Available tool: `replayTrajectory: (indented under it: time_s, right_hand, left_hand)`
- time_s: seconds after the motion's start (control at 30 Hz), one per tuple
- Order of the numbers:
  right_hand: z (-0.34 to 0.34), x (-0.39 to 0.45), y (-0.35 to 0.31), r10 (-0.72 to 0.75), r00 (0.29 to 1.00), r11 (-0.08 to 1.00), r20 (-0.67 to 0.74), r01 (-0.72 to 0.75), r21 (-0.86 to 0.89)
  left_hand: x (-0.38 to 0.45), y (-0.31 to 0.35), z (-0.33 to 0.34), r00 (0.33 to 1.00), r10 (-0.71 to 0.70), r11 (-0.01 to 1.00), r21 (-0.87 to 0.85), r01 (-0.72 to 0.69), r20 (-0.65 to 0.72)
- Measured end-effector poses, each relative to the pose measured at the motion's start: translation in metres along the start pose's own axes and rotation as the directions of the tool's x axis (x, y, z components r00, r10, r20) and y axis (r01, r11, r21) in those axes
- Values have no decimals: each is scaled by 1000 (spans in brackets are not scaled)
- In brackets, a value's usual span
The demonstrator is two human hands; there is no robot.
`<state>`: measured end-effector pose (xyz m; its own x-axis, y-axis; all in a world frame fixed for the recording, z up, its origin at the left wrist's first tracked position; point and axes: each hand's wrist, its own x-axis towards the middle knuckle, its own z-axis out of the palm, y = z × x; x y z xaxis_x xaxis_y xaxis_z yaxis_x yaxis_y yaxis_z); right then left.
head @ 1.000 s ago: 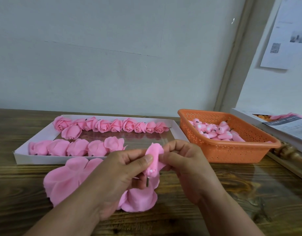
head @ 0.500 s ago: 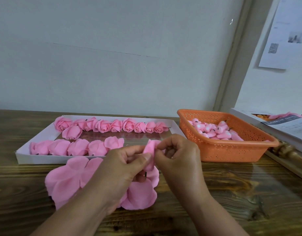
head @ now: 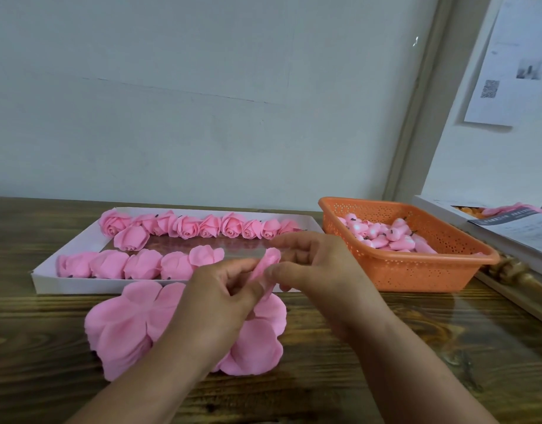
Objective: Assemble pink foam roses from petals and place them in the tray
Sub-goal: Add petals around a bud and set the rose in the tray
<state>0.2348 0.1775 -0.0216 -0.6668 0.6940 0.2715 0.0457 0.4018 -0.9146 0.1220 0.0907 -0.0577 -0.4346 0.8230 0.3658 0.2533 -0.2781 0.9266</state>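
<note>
Pink roses (head: 202,226) fill about two tray (head: 77,249) rows; left hand (head: 220,298) and right hand (head: 318,270) both pinch one petal (head: 268,260), loose petals (head: 123,325) left on counter (head: 447,347).

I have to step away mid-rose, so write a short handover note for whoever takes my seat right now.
Left hand and right hand: both pinch the half-wrapped rose, held above the table; keep that grip.
Loose petals lie in a pile on the table in front of the tray.
White tray: a back row of finished roses and a shorter front row.
Orange basket, right of the tray, holds small pink buds.
Left: finish wrapping this rose, set it in the front row, then continue.
</note>
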Motion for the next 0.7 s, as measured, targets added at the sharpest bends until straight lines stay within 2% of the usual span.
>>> replayTrajectory:
  time_s: [0.1, 0.2, 0.3, 0.37, 0.4, 0.47, 0.53, 0.6, 0.7]
  right_hand:
    - [-5, 9, -10, -14, 999, 986, 32, 19, -164]
    - [-8, 18, -19, -32, 993, 942, 111, 67, -328]
    - [-16, 23, -22, -58, 983, 951, 176, 107, -288]
    - [-22, 23, -22, -104, 967, 972, 232, 148, -183]
    - [-24, 23, -22, -136, 955, 977, 263, 173, -122]
    - [-25, 22, -19, -198, 931, 977, 308, 212, -10]
    - [-24, 20, -16, -236, 909, 972, 344, 216, 94]
    - [-20, 18, -13, -260, 884, 964, 390, 213, 160]
    - [-15, 15, -9, -300, 847, 946, 438, 204, 254]
  left_hand:
    - [1, -2, -1, 999, 33, 993, 112, -32, -3]
    - [3, -4, -5, 1000, 8, 984, 177, -10, 10]
    - [5, 1, -15, 991, -87, 981, 182, 68, 97]
    - [7, 5, -20, 975, -131, 977, 192, 96, 179]
    - [7, 7, -22, 959, -175, 980, 135, 148, 224]
    - [6, 9, -22, 889, -272, 938, -105, 330, 369]
    - [4, 10, -23, 795, -293, 826, -279, 490, 531]
    - [3, 11, -26, 718, -254, 738, -350, 577, 649]
    - [1, 10, -28, 622, -175, 702, -346, 622, 763]
